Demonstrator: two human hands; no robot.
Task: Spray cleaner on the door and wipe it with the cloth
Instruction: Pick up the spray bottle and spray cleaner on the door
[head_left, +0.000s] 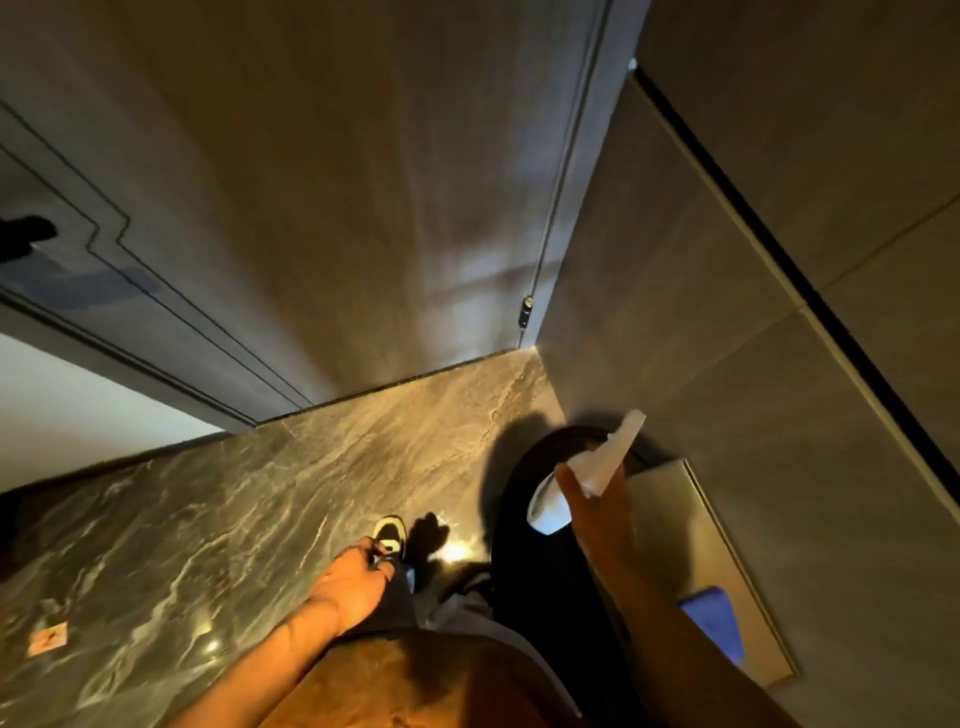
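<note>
White spray bottle (582, 480) is gripped in the right hand (589, 506), fingers wrapped round it, nozzle pointing up toward the wall — not the door (337, 182) yet. Left hand (356, 579) pinches something dark down by the leg; can't tell if it's the cloth. I'd swing the nozzle left, square to the door, then squeeze.
</note>
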